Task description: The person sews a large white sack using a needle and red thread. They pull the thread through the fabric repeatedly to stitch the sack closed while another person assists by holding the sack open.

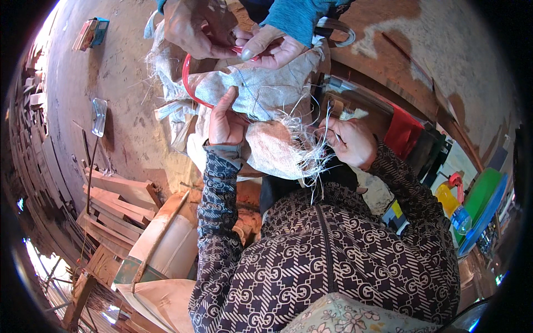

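Here's the sack (pixel 266 91), bunched up, its long axis lost in the folds, at ten o'clock from the right hand (pixel 350 141), whose fingers pinch the loose strands (pixel 308 147). Left hand (pixel 226 129) is nearer the red cord (pixel 186 75), curving off at ten: thumb up, fingers under the cloth, so can't tell its grip. A co-worker's hands (pixel 269 50) crowd twelve o'clock, pinching the cord; strands clutter the right side; boards (pixel 119 202) at eight.

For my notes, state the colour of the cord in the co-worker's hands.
The cord is red, best seen in the head view.
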